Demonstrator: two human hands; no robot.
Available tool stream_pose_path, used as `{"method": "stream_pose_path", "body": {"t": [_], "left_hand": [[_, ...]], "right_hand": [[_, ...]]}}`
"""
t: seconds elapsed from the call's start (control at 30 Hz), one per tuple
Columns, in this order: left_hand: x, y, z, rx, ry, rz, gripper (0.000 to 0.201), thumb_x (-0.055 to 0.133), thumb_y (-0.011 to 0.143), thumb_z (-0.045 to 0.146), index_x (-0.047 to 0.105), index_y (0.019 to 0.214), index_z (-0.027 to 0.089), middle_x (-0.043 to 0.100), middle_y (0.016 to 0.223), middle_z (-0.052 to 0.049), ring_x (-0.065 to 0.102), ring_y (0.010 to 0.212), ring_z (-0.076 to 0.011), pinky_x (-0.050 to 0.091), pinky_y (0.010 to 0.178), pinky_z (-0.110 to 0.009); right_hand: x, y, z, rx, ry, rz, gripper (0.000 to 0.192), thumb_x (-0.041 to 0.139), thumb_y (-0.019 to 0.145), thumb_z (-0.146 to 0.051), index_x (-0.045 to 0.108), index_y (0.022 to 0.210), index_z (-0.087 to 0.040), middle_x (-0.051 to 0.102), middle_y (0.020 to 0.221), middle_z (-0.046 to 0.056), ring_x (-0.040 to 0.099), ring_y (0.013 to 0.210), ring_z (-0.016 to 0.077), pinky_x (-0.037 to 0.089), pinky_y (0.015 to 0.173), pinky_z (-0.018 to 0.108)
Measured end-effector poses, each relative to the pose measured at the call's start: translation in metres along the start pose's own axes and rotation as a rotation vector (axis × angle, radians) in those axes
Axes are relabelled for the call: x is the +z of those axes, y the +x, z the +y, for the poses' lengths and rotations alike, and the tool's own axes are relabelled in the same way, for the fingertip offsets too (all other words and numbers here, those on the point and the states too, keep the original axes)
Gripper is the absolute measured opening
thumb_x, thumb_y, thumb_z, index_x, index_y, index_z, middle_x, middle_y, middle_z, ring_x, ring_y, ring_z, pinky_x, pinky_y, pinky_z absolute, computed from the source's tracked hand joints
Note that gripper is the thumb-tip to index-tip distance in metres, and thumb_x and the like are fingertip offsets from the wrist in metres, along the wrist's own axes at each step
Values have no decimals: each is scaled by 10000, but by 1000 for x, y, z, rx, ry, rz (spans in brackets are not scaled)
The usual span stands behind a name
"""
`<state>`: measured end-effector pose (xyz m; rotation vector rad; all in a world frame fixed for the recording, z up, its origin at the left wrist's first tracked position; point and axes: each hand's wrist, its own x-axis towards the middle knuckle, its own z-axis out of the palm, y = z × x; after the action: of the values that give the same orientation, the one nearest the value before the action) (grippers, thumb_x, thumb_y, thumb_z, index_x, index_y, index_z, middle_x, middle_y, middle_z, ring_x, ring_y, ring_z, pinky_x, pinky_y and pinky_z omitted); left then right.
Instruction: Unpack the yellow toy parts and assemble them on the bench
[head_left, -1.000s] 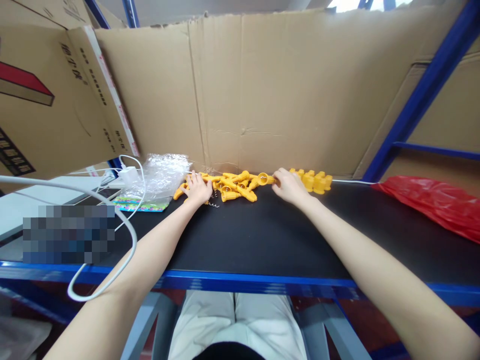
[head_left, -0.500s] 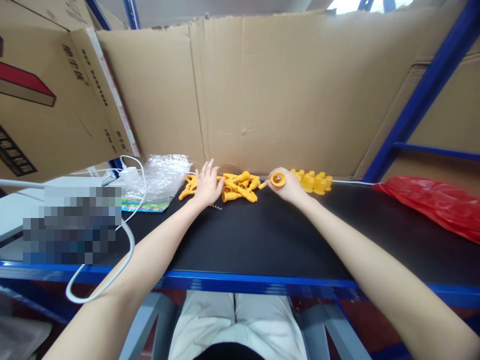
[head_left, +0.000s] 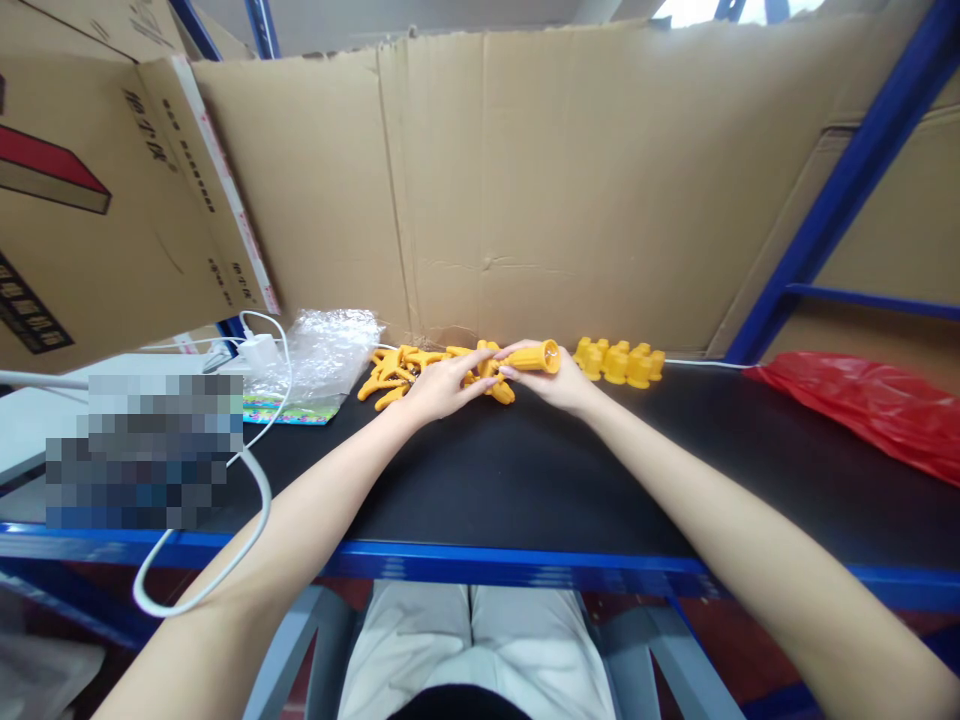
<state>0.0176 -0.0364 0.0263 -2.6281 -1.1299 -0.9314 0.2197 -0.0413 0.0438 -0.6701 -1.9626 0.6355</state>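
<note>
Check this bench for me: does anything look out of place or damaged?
Mainly the white cable: it loops down past the blue front edge and crosses in front of the left forearm, so it might snag. The cardboard panel behind has a ragged top edge, as if torn. The yellow heap looks merely jumbled.

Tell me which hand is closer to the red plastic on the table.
Right. The right hand is left of the red plastic, with the upright yellow pieces roughly between them; the left hand is farther left, beyond the right hand.
</note>
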Motion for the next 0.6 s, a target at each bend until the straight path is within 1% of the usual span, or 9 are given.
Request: {"method": "stream_pose_path", "body": {"t": [0.07, 0.17, 0.27, 0.33, 0.4, 0.5, 0.57, 0.6], "left_hand": [[1, 1, 0, -48, 1, 11, 466, 495, 853, 452, 471, 1267, 239, 677, 896, -44, 647, 769, -176, 478, 690, -273], [3, 3, 1, -166, 69, 80, 389, 538, 825, 355, 517, 1186, 212, 670, 830, -44, 637, 724, -176, 473, 675, -280], [1, 4, -1, -233, 160, 156, 320, 504, 838, 298, 534, 1141, 200, 657, 927, -66, 630, 790, -185, 465, 697, -283], [-1, 4, -3, -236, 223, 179, 298, 464, 862, 297, 537, 1131, 193, 638, 981, -79, 621, 845, -192, 457, 704, -278], [-3, 4, -5, -222, 279, 169, 295, 441, 876, 303, 535, 1132, 189, 627, 982, -81, 614, 868, -193, 447, 693, -267], [-3, 3, -8, -191, 326, 134, 300, 433, 882, 314, 529, 1138, 190, 620, 972, -78, 611, 869, -191, 435, 664, -258], [-2, 3, -9, -188, 335, 115, 305, 436, 880, 322, 526, 1142, 193, 621, 969, -75, 612, 865, -193, 430, 652, -261], [-1, 3, -10, -193, 337, 107, 306, 438, 879, 323, 526, 1143, 194, 624, 972, -73, 613, 864, -193, 429, 650, -263]], "right_hand": [[1, -1, 3, 44, 50, 4, 362, 684, 690, -470, 630, 933, -208, 665, 953, 54, 629, 890, 204, 499, 837, 399], [3, 0, 9, 136, 157, 49, 389, 657, 716, -490, 580, 970, -207, 659, 900, 50, 643, 796, 193, 527, 763, 391], [3, 2, 16, 184, 216, 127, 390, 648, 718, -501, 519, 949, -213, 647, 857, 38, 634, 685, 168, 535, 695, 369], [1, 3, 19, 174, 178, 131, 394, 658, 704, -494, 494, 928, -214, 644, 878, 42, 626, 674, 163, 532, 685, 361], [-2, 2, 21, 131, 44, 106, 368, 647, 715, -473, 491, 921, -211, 642, 887, 48, 621, 699, 171, 525, 699, 364], [-9, 0, 22, 9, -303, 85, 272, 596, 772, -394, 511, 951, -206, 634, 877, 54, 604, 749, 188, 500, 736, 375], [-13, -2, 22, -85, -502, 74, 242, 562, 803, -333, 518, 1000, -200, 628, 934, 72, 597, 791, 197, 481, 758, 374], [-15, -3, 21, -123, -565, 63, 246, 553, 812, -319, 519, 1023, -196, 625, 967, 81, 596, 813, 201, 473, 764, 369]]}}
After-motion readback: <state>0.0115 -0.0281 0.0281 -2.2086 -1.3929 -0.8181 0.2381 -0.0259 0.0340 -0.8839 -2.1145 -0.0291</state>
